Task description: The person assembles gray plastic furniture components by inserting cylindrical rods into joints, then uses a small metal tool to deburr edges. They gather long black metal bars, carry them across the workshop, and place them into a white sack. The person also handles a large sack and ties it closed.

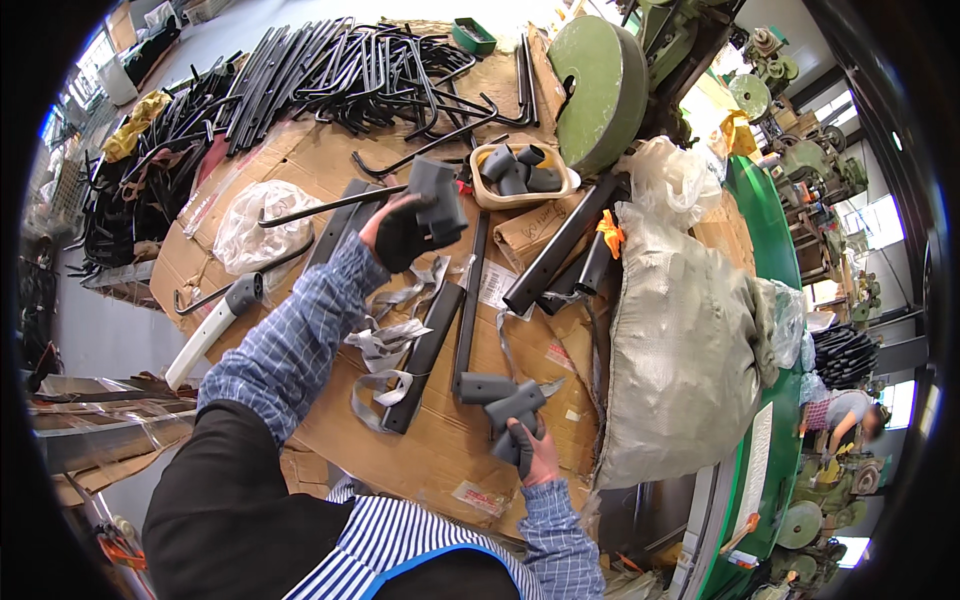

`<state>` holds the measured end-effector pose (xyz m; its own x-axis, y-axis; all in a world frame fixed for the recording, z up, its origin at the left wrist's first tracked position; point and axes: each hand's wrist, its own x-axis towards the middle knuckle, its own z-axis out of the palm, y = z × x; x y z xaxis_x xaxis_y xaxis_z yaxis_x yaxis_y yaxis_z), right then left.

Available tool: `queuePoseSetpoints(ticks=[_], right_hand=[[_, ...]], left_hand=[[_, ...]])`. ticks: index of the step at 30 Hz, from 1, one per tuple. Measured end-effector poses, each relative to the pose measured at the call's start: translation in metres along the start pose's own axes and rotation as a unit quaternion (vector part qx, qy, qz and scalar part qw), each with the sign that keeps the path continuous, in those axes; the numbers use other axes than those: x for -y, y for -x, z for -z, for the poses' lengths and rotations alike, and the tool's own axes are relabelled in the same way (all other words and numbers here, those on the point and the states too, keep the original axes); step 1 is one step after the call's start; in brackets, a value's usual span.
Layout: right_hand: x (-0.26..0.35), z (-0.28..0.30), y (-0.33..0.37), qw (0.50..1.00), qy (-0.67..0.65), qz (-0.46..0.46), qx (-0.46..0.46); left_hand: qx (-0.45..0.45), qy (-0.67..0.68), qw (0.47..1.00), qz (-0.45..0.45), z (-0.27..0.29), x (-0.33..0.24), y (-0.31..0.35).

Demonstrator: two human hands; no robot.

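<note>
My left hand (397, 235), in a dark glove, is raised over the cardboard and grips a grey plastic sleeve (437, 200) fitted on the end of a bent black metal rod (330, 205). My right hand (530, 450) rests low on the cardboard and clutches several grey plastic sleeves (505, 405). A beige tray (482, 188) just beyond the left hand holds more grey sleeves. Flat black bars (425, 350) and black tubes (555, 250) lie between the two hands.
A heap of bent black rods (330, 70) covers the far cardboard. A woven grey sack (680, 340) sits at the right beside a green machine rim (770, 230). A green disc (600, 85), a clear plastic bag (265, 225) and a white-handled tool (210, 330) lie around. Another person (845, 415) works at the far right.
</note>
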<state>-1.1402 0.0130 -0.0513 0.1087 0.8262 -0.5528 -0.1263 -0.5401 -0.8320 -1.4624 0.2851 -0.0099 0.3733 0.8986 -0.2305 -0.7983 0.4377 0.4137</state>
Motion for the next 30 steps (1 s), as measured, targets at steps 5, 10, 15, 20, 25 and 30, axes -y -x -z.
queuePoseSetpoints(ticks=[5, 10, 15, 20, 25, 30], right_hand=[[0.063, -0.016, -0.025, 0.871, 0.434, 0.219, -0.072], [0.179, -0.055, -0.140, 0.863, 0.339, 0.375, -0.016], [0.231, -0.135, -0.309, 0.846, 0.399, 0.343, -0.083], [0.236, -0.181, -0.357, 0.820, 0.447, 0.335, -0.125], [0.219, -0.153, -0.315, 0.664, 0.435, 0.606, -0.040], [0.211, -0.119, -0.292, 0.539, 0.529, 0.656, 0.002]], left_hand=[[0.039, -0.097, 0.993, -0.053, 0.010, 0.022, 0.050], [-0.015, -0.077, 0.997, -0.026, 0.025, 0.051, 0.094], [-0.157, -0.056, 0.986, -0.005, 0.023, 0.089, 0.151], [-0.136, -0.167, 0.976, -0.022, 0.033, 0.084, 0.170], [-0.125, -0.105, 0.985, -0.057, 0.063, 0.058, 0.130], [-0.076, -0.107, 0.991, -0.023, 0.078, 0.054, 0.094]])
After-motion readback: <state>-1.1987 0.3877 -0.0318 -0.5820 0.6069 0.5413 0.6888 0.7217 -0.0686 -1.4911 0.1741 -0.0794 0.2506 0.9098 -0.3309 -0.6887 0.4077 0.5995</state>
